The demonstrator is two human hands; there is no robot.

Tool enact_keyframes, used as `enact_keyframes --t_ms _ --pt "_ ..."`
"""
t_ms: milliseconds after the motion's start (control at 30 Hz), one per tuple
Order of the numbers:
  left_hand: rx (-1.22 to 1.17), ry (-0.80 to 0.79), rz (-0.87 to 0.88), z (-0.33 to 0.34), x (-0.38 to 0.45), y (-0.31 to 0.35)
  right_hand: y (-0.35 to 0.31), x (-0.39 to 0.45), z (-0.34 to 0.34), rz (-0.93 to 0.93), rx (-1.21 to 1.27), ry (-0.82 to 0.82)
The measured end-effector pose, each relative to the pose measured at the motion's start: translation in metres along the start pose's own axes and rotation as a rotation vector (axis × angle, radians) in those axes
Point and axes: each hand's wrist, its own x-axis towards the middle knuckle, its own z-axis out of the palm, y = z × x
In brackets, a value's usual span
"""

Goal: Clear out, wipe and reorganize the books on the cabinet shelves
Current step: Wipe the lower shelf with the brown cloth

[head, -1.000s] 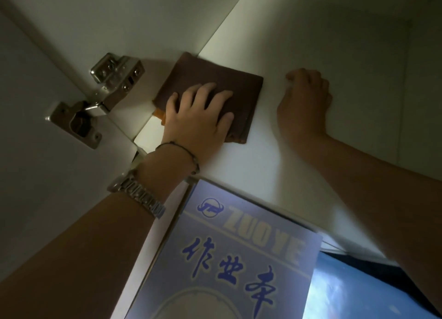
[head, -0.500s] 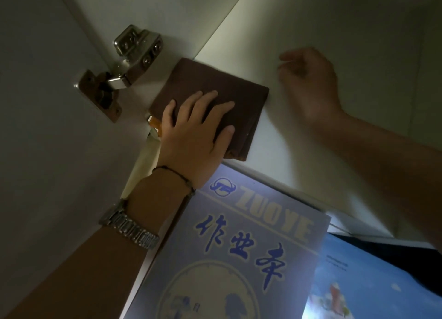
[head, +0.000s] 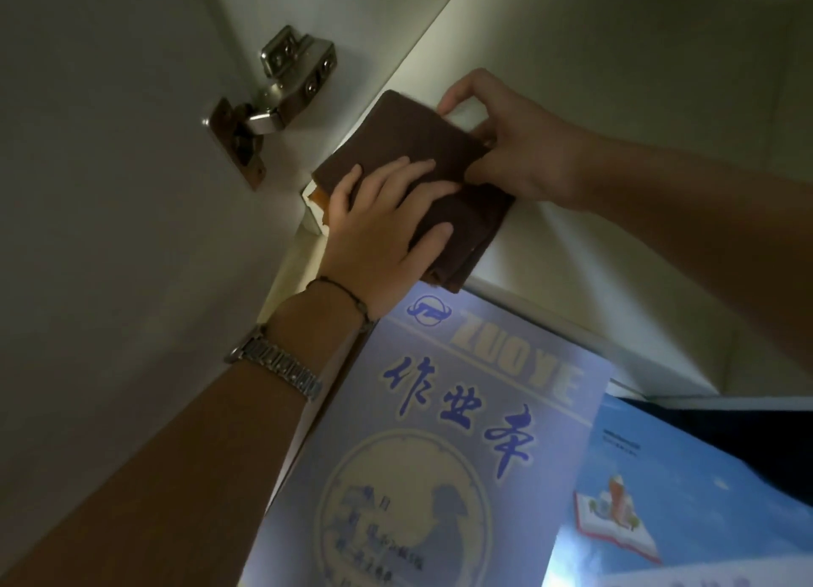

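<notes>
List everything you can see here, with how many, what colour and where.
cloth: one, brown, folded, on the shelf near the hinge
shelf: one, white, under the cloth
hinge: one, silver, upper left on the cabinet side and door
exercise book: one, pale purple, below the shelf edge
blue book: one, lower right, partly under the exercise book
watch: one, silver, left wrist
bracelet: one, dark, left wrist
left hand: flat on the cloth
right hand: pinching the cloth's far edge
</notes>
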Motion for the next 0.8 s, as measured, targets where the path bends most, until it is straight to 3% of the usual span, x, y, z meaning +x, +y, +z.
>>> enact_keyframes --t_ms 267,400,633,800 --pt "-0.221 -0.052 0.037 -0.009 -0.025 0.022 -0.004 -0.037 -0.001 0.078 -0.039 -0.098" --pt "-0.338 -0.038 -0.027 -0.024 -0.023 0.044 -0.015 -0.055 -0.011 0.205 0.105 -0.147" --pt "-0.341 -0.087 -0.01 -0.058 -0.027 0.091 -0.021 -0.121 -0.024 0.326 0.335 0.061" --pt "-0.197 -0.309 0.016 -0.093 -0.041 0.124 -0.035 -0.196 -0.027 0.409 0.509 0.088"
